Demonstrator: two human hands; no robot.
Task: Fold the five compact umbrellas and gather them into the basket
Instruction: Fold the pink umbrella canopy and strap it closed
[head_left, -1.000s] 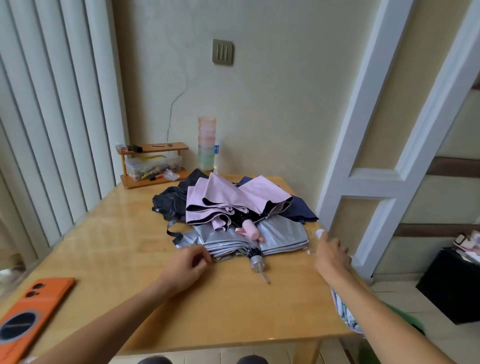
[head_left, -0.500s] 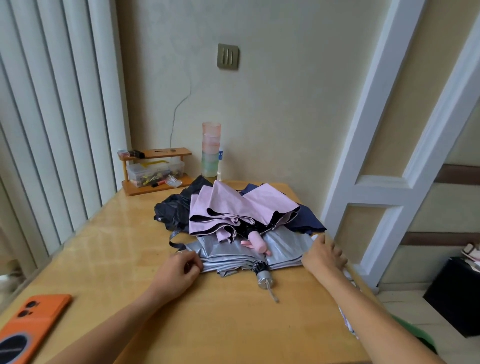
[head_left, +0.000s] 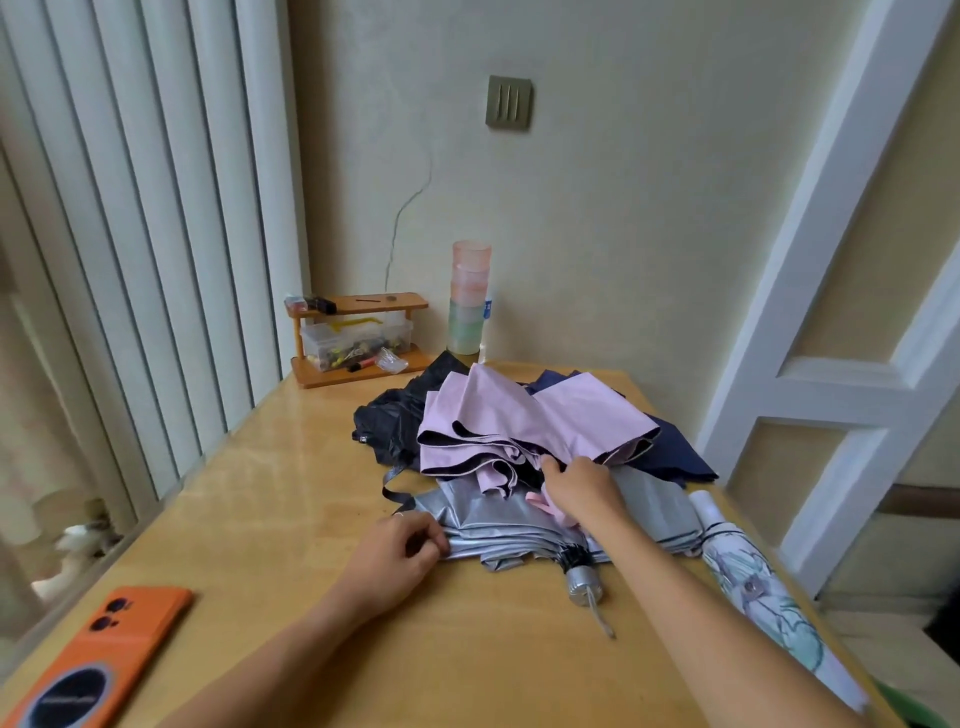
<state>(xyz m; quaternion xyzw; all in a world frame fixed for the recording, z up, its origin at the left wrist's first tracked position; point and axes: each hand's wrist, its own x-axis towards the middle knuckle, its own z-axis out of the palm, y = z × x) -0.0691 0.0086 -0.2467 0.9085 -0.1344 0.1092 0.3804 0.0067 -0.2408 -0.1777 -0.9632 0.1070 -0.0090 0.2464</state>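
Note:
Several unfolded compact umbrellas lie heaped on the wooden table (head_left: 291, 519). Nearest me is a silver umbrella (head_left: 498, 525) with its grey handle (head_left: 584, 582) pointing at me. A pink umbrella (head_left: 519, 421) lies on top, over a black one (head_left: 387, 426) and a navy one (head_left: 680, 457). A white patterned umbrella (head_left: 748, 577) lies along the table's right edge. My left hand (head_left: 400, 556) pinches the silver fabric's left edge. My right hand (head_left: 582, 491) curls over the pink umbrella's handle. No basket shows.
An orange phone (head_left: 98, 660) lies at the near left corner. A wooden rack (head_left: 358, 338) with a box of small items and a stack of plastic cups (head_left: 469, 296) stand at the back against the wall. Vertical blinds run along the left, a white door frame along the right.
My right hand has moved left from the table's right edge onto the pink umbrella's handle. My left hand stays on the silver fabric. The view has come closer to the pile.

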